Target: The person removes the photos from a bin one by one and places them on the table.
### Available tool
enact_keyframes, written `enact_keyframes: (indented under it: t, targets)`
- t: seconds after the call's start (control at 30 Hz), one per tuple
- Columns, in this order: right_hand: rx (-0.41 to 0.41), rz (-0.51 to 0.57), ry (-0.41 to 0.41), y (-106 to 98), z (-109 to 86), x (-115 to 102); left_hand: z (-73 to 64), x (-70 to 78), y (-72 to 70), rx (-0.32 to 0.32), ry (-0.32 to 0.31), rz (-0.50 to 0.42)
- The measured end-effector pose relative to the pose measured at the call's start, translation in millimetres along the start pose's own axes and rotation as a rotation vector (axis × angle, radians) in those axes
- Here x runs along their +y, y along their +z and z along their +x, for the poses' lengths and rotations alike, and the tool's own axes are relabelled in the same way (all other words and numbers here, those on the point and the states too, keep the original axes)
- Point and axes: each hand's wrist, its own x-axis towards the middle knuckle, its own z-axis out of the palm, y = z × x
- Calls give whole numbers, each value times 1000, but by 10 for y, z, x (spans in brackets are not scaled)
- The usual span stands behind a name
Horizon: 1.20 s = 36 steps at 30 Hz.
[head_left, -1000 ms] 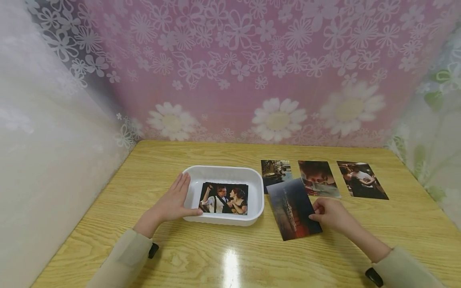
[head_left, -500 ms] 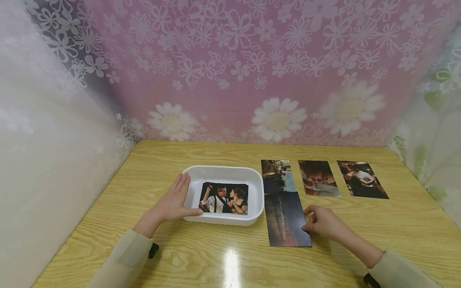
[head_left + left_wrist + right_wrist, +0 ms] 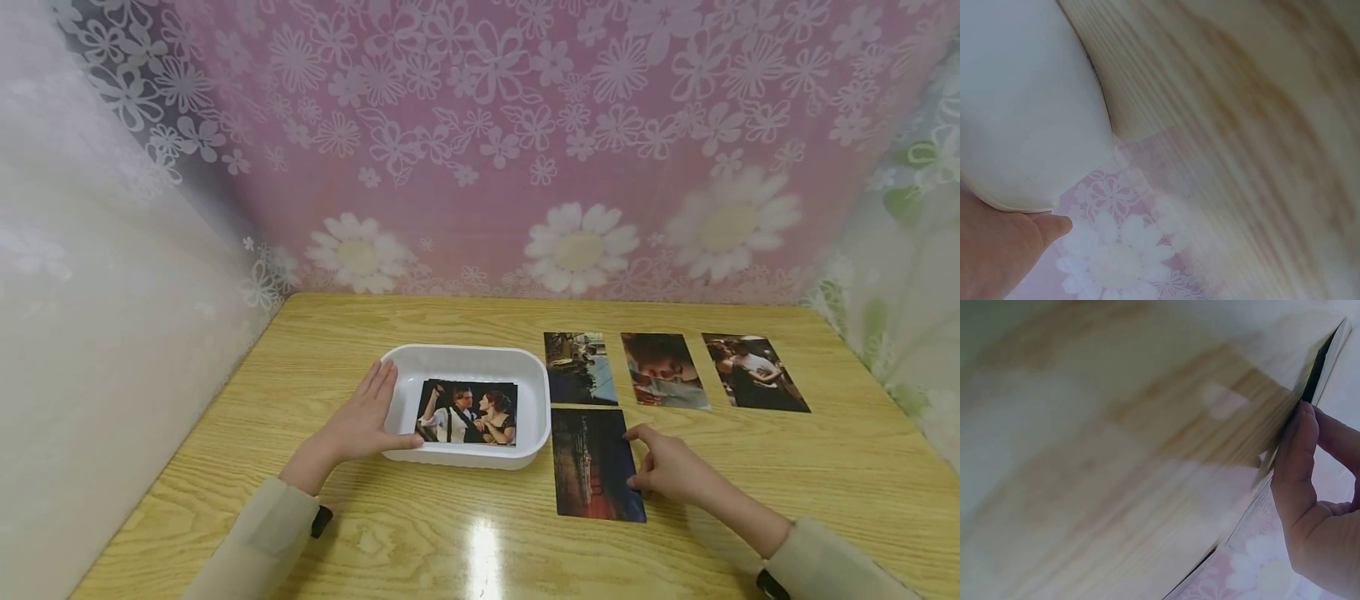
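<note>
My left hand [image 3: 360,421] rests against the left end of a white plastic tub [image 3: 534,450]. Its fingers lie straight along the side, and its thumb lies over the front rim. Inside the tub is a small stack of photos [image 3: 467,414], the top one showing two people. To the tub's right, my right hand [image 3: 670,467] holds the right edge of a dark ship photo [image 3: 592,467] between thumb and forefinger. That photo lies upright in front of a deck-scene photo [image 3: 581,368], a narrow gap between them. In the right wrist view the photo's edge [image 3: 1319,372] appears thin beside the fingertips.
Two more photos, a close-up photo [image 3: 663,371] and a photo of a couple [image 3: 753,372], continue the back row rightwards. Everything stands on a wood-grain table [image 3: 412,542]. Floral cloth [image 3: 480,150] closes off the back and sides.
My right hand has brought the ship photo left and toward me, straightening it and lowering it onto the table below the deck-scene photo. My left hand and the tub have stayed put.
</note>
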Motion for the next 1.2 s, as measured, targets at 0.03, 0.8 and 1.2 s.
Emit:
enact_keyframes:
  t: [0.03, 0.8, 1.2]
  targets:
    - [-4, -12, -2, -2, 2, -1, 1, 2, -1, 0, 0, 1]
    - [69, -216, -75, -162, 48, -204, -1, -9, 10, 11, -1, -9]
    - [248, -224, -269, -170, 262, -558, -1, 0, 5, 13, -3, -10]
